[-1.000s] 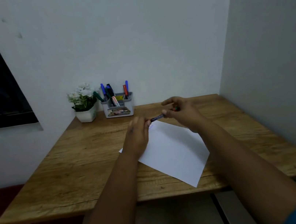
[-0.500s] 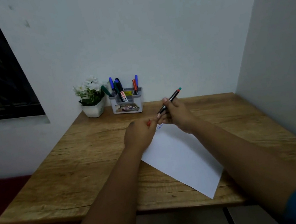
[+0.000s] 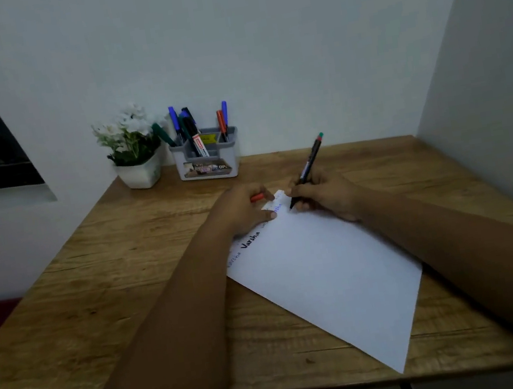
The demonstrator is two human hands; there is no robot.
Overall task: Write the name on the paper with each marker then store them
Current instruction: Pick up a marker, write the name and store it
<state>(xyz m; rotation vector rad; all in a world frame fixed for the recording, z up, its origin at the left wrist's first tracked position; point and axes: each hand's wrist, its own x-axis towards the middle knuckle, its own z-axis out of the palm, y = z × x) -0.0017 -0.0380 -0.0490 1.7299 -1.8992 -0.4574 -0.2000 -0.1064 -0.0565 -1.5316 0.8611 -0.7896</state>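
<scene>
Right hand [image 3: 325,195] pinches a dark marker [image 3: 306,170] in a writing grip, tip down at the top corner of the paper [image 3: 327,277], centre frame. Barrel leans up and right, green-tipped end in the air. Tip looks on or just off the sheet; can't tell which.

Left hand [image 3: 244,209] lies flat on the paper's upper left edge, fingers curled around a red cap [image 3: 257,198]. Likely 2 jobs at once: pin the sheet so it doesn't slide under the stroke, and keep the cap ready for reclosing.

The sheet sits rotated on the wooden table [image 3: 95,285], probably to match the wrist's writing angle. Names are already written along its upper left edge: 1 bold black, fainter ones beside it, a blue one near the tip. So several markers look done; this is another pass.

Grey holder [image 3: 206,158] stands at upper centre against the wall, just beside a flower pot [image 3: 139,175], with blue, green, black and orange markers upright in it. That's where this marker goes once capped.

Risk: cap hand shifts, sheet slips.
</scene>
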